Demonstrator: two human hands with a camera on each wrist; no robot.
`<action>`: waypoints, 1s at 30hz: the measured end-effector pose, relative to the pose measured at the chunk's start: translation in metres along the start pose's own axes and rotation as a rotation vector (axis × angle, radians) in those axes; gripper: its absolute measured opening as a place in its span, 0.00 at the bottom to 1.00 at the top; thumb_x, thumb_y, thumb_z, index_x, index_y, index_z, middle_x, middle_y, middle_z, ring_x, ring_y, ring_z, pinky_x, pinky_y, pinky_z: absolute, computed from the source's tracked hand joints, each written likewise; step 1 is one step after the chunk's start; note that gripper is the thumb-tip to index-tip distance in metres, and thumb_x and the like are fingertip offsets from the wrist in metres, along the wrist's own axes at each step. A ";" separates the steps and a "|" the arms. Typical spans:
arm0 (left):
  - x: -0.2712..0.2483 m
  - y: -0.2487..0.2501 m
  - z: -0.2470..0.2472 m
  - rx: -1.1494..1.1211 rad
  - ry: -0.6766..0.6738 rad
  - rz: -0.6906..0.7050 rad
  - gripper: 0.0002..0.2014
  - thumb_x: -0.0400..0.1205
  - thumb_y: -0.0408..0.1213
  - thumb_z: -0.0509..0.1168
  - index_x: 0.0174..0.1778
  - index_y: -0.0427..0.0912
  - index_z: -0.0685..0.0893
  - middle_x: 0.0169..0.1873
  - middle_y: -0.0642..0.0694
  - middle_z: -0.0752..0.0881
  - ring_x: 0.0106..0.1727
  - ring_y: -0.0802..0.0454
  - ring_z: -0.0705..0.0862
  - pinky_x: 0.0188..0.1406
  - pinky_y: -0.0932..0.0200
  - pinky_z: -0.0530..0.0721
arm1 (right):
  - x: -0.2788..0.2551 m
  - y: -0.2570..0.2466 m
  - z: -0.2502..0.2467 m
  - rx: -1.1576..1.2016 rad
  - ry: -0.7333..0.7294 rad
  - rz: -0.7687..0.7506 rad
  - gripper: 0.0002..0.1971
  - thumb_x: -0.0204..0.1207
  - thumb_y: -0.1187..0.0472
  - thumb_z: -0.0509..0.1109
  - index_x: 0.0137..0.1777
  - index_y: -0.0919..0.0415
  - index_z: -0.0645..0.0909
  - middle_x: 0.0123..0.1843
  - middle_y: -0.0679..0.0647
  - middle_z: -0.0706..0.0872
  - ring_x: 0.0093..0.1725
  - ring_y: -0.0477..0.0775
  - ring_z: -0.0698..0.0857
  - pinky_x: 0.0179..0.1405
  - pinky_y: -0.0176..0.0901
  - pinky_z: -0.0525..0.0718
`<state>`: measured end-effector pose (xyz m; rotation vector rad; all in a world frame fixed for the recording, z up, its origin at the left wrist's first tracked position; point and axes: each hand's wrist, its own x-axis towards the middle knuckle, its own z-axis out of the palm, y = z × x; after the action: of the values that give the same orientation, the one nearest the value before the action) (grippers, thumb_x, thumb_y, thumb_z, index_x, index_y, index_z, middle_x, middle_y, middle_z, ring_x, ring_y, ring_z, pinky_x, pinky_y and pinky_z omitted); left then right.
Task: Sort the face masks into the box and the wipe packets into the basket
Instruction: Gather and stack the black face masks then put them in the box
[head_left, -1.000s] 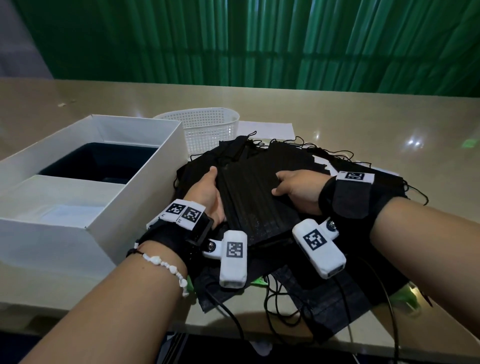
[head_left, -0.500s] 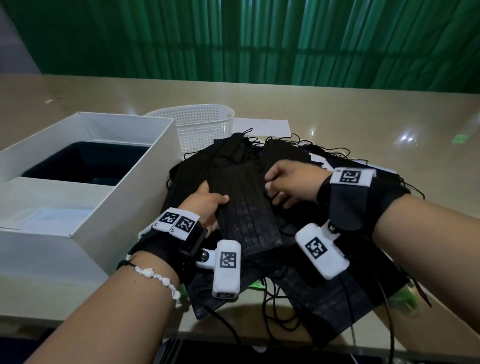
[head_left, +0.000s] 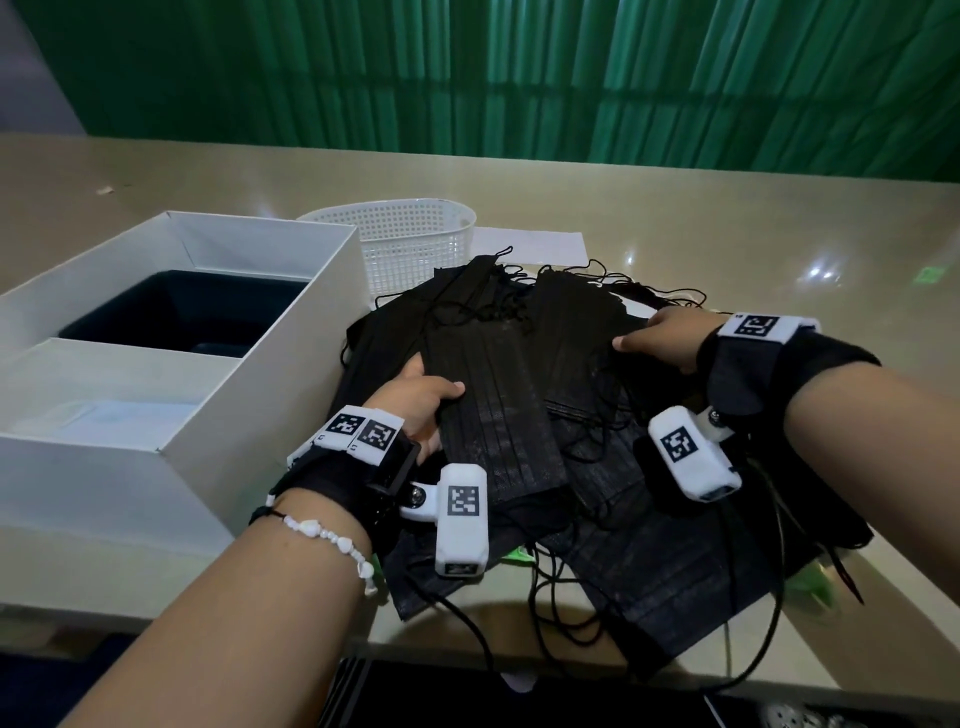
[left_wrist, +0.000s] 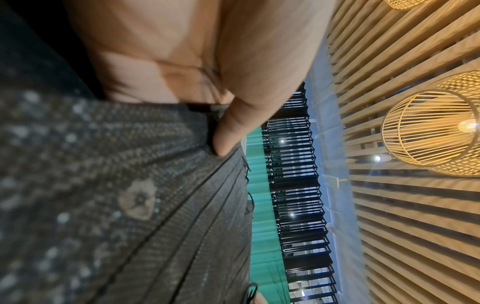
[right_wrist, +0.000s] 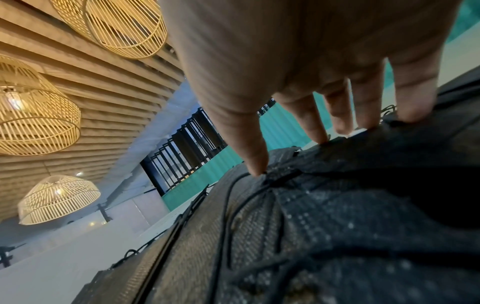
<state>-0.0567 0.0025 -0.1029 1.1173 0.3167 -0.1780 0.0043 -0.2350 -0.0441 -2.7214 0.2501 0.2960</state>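
A heap of black face masks (head_left: 587, 415) with tangled ear loops lies on the table in the head view. My left hand (head_left: 426, 395) grips a pleated stack of masks (head_left: 493, 415) by its left edge, thumb (left_wrist: 233, 127) pressed on top. My right hand (head_left: 654, 340) rests on the right part of the heap, its straight fingertips (right_wrist: 252, 156) touching the masks (right_wrist: 337, 226). Green wipe packets (head_left: 519, 557) peek out from under the heap near the front edge. The white box (head_left: 291, 395) stands to the left, the white mesh basket (head_left: 415, 244) behind it.
The box has a dark inner compartment (head_left: 182, 312) at the back and a white one at the front. A white sheet (head_left: 535, 244) lies behind the heap. Another green packet (head_left: 810, 582) shows at the right under the masks. The table edge runs close in front.
My right hand has let go of the stack and slid right onto the far side of the heap. My left hand keeps hold of the stack.
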 end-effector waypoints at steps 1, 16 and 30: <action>0.000 0.000 0.001 0.006 -0.001 -0.001 0.26 0.83 0.18 0.52 0.75 0.44 0.70 0.47 0.41 0.82 0.42 0.46 0.83 0.24 0.53 0.88 | -0.001 -0.001 -0.001 -0.026 -0.007 -0.009 0.26 0.75 0.42 0.67 0.64 0.62 0.79 0.64 0.59 0.82 0.58 0.57 0.81 0.53 0.40 0.74; 0.004 -0.001 -0.002 0.047 -0.005 -0.009 0.25 0.83 0.18 0.53 0.73 0.46 0.71 0.47 0.43 0.82 0.44 0.47 0.83 0.25 0.54 0.88 | 0.006 -0.015 -0.013 -0.052 0.005 -0.082 0.25 0.76 0.35 0.60 0.48 0.58 0.82 0.48 0.53 0.79 0.52 0.58 0.79 0.50 0.40 0.69; 0.003 -0.002 -0.002 0.062 -0.019 -0.013 0.25 0.83 0.18 0.53 0.73 0.45 0.71 0.51 0.42 0.82 0.45 0.47 0.84 0.36 0.49 0.84 | 0.007 -0.026 0.004 0.071 -0.047 -0.070 0.19 0.72 0.42 0.71 0.31 0.56 0.77 0.32 0.50 0.78 0.35 0.51 0.77 0.29 0.37 0.69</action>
<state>-0.0551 0.0037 -0.1061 1.1748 0.3034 -0.2107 0.0159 -0.2104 -0.0395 -2.6434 0.1494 0.3248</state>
